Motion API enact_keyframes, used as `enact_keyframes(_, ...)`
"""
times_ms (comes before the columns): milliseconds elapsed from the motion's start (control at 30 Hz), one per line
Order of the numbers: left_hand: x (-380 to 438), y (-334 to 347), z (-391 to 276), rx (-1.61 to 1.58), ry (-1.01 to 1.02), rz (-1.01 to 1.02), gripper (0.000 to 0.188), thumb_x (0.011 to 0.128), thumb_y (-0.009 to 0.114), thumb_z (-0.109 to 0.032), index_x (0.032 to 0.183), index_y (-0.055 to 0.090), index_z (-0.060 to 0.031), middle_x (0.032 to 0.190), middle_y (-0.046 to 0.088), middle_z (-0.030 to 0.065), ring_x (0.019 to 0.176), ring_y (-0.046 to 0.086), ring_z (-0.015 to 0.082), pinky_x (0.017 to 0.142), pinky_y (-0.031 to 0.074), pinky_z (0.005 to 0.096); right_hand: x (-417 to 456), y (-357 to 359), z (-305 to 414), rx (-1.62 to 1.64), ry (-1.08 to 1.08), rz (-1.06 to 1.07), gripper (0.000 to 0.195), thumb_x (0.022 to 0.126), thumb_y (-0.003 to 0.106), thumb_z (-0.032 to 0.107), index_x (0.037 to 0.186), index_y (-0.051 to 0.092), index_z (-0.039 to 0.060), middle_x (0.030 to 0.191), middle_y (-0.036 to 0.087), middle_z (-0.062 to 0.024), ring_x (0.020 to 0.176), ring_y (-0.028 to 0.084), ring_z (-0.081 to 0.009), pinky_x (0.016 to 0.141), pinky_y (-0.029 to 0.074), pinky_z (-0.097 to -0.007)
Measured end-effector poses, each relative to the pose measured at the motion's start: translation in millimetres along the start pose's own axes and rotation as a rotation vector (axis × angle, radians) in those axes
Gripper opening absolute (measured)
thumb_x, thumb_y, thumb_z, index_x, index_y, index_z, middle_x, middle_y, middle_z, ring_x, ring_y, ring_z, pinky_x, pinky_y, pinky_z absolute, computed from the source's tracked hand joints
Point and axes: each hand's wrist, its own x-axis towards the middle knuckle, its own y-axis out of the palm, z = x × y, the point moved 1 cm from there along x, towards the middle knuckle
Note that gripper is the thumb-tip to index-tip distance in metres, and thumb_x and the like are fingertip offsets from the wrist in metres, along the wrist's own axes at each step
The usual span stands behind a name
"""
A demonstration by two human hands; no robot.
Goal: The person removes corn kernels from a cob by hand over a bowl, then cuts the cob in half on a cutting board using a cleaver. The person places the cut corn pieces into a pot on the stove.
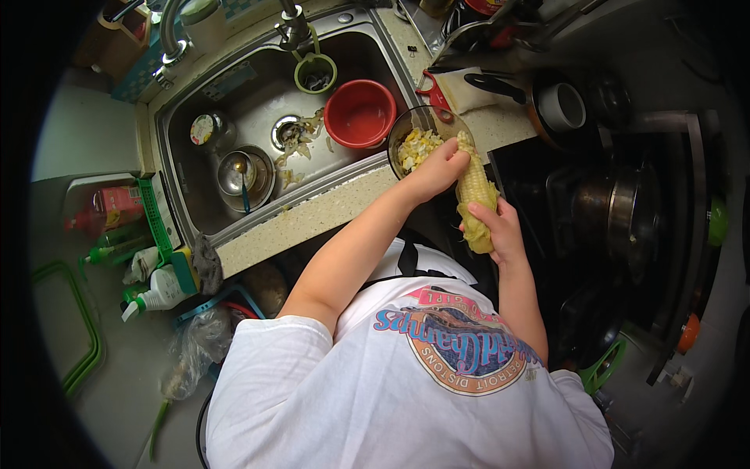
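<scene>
An ear of corn [472, 182], its pale kernels bare and yellow-green husk gathered at the lower end, slants in front of me beside the counter edge. My right hand [501, 227] grips it around the husk. Up near the tip, my left hand [440, 168] has its fingers and thumb curled against the kernels. Partly behind that hand stands a see-through dark bowl [403, 121] on the counter's edge. Loose yellow and white pieces [418, 148] lie in the bowl; my left hand hides some of them.
Left of the bowl, the steel sink [193, 176] holds a red basin [360, 114], stacked bowls [237, 176], a glass jar [212, 130] and food scraps [302, 138] around the drain. Red-handled scissors [432, 92] lie behind the bowl. At right are a black stove [527, 176] and a steel pot [630, 211].
</scene>
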Motion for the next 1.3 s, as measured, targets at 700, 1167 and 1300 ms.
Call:
enact_keyframes(700,-1,-25,-3,-0.341,-0.188,-0.127,0.041,0.089,0.045,-0.034,0.112,0.063,-0.0050,0.091,0.065,0.0008,0.083,0.057,0.0092,0.076,0.039,0.0265,17,-10,2,0.351,0.222,0.203,0.047,0.088,0.060,0.032,0.117,0.054,-0.0037,0.097,0.065,-0.0171,0.074,0.067,-0.0224,0.070,0.059,-0.0370)
enact_keyframes(1167,1,-12,8,-0.315,-0.114,-0.130,0.024,0.092,0.051,-0.025,0.082,0.061,-0.0048,0.076,0.056,-0.0014,0.067,0.049,0.0073,0.060,0.038,0.0228,8,-9,0,-0.038,-0.071,-0.018,0.035,0.089,0.065,0.025,0.112,0.058,-0.0006,0.090,0.066,-0.0084,0.072,0.066,-0.0149,0.061,0.054,-0.0261)
enact_keyframes(1300,1,-6,8,-0.333,-0.081,-0.141,0.024,0.092,0.050,-0.023,0.081,0.060,-0.0041,0.074,0.054,-0.0020,0.066,0.048,0.0072,0.059,0.037,0.0231,9,-9,0,-0.044,-0.080,-0.031,0.033,0.088,0.067,0.024,0.109,0.060,-0.0012,0.086,0.066,-0.0069,0.069,0.065,-0.0139,0.061,0.053,-0.0252)
